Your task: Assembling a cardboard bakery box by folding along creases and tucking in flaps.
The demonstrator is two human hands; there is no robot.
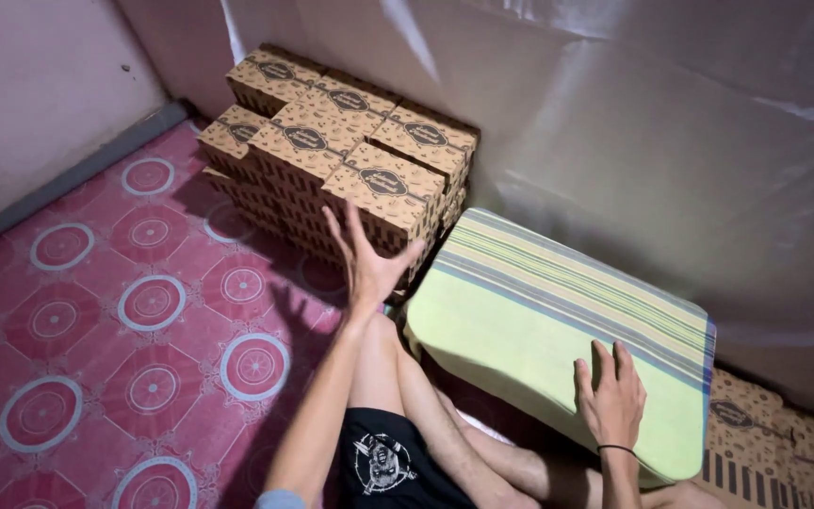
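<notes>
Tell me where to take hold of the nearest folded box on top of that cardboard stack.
Grip the nearest box by its two long side edges, coming from the front right corner, the corner the left hand is reaching toward with open fingers. That corner overhangs the stack and stands free, while other boxes press against its back and left. The right hand rests flat on the striped cushion.

The left hand (367, 262) is raised, fingers spread, just before the stack of boxes (346, 151), which stands against the sheet-covered wall (671, 141). The right hand (610, 396) rests flat on the cloth-covered block (529, 320), right of the stack. Flattened cartons (774, 443) lie right of that hand.
</notes>
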